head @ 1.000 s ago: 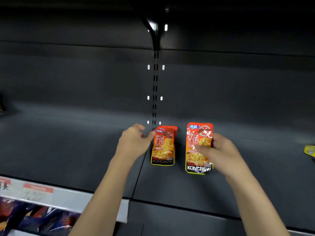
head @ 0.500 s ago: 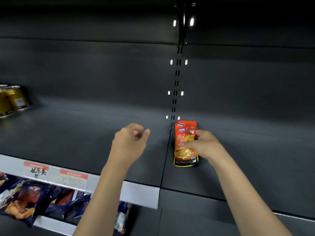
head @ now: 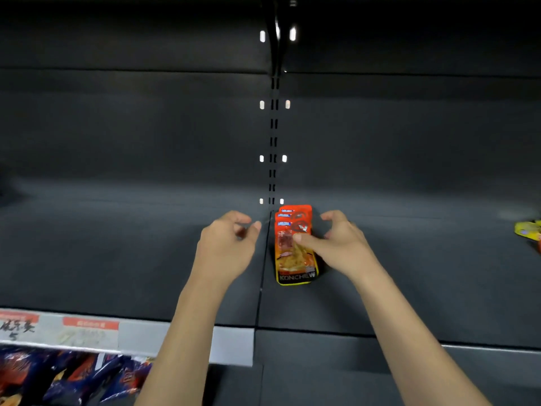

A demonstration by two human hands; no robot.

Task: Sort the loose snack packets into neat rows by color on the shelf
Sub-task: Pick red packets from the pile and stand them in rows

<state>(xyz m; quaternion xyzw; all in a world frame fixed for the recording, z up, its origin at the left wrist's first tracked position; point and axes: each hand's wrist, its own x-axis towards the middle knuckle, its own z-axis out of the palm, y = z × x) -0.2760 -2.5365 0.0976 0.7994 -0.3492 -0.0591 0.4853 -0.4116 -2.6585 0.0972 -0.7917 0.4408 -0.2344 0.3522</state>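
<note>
Several orange snack packets (head: 295, 259) lie in one overlapping stack on the dark shelf (head: 117, 259), just right of the seam between two shelf boards. My right hand (head: 336, 244) is at the stack's right side. Its thumb rests on the top packet and its fingers arch above the shelf, apart from the stack. My left hand (head: 228, 244) hovers just left of the stack with loosely curled fingers and holds nothing. A yellow packet (head: 527, 230) lies at the far right edge of the shelf.
The shelf's back wall has a slotted upright (head: 272, 142) in the middle. A grey price strip (head: 131, 335) with red labels runs along the front left edge. Blue and red packets (head: 58, 376) fill the shelf below at bottom left.
My right hand laid its orange packet onto the stack and loosened its grip, with only the thumb still on it. My left hand let go of the stack and drew back to its left.
</note>
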